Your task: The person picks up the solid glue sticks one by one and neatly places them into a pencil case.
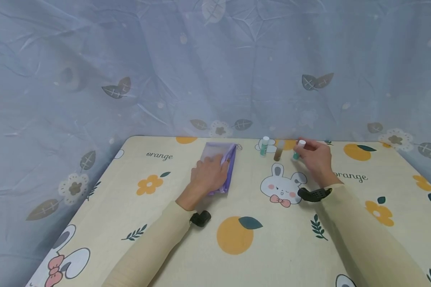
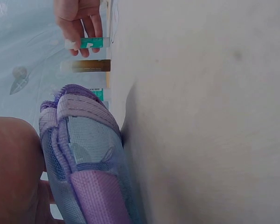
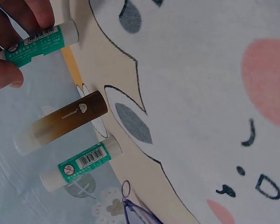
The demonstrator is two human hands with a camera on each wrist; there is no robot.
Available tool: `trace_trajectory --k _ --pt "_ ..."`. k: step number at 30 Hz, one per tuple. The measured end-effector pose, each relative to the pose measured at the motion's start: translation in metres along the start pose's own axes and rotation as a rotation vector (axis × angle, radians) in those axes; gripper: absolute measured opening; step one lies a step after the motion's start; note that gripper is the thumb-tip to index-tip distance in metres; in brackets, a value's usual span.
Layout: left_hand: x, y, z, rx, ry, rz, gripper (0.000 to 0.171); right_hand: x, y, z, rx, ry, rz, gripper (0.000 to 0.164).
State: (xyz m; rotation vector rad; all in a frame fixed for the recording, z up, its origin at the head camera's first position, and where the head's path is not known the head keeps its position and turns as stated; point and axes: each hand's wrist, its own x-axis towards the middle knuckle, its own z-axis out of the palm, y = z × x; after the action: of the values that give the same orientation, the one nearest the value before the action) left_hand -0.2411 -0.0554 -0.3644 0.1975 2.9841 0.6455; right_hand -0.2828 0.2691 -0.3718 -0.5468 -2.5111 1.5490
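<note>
A purple-edged mesh pouch point(image 1: 230, 167) lies on the table under my left hand point(image 1: 209, 173), which rests on top with the thumb near the pouch's right edge. In the left wrist view, the pouch's folded purple border point(image 2: 91, 109) shows close beside the palm. My right hand point(image 1: 315, 157) pinches a green-and-white glue stick point(image 3: 42, 44) between thumb and fingers; it stands upright at the table's back. Left of it stand a brown tube with a translucent cap point(image 3: 67, 119) and a second green-and-white glue stick point(image 3: 84, 163), both upright.
The table has a cream cloth point(image 1: 186, 247) printed with oranges, flowers and rabbits. Directly behind its back edge hangs a blue-grey patterned curtain point(image 1: 215, 71). A small loop point(image 3: 126, 189) sticks out from the pouch's corner towards the upright tubes.
</note>
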Motion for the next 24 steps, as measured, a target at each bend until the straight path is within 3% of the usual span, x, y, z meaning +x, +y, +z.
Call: trace_trajectory --k 24 --pt "0.000 0.000 -0.001 -0.002 0.004 0.006 0.059 -0.001 0.011 0.005 -0.024 -0.002 0.035 0.055"
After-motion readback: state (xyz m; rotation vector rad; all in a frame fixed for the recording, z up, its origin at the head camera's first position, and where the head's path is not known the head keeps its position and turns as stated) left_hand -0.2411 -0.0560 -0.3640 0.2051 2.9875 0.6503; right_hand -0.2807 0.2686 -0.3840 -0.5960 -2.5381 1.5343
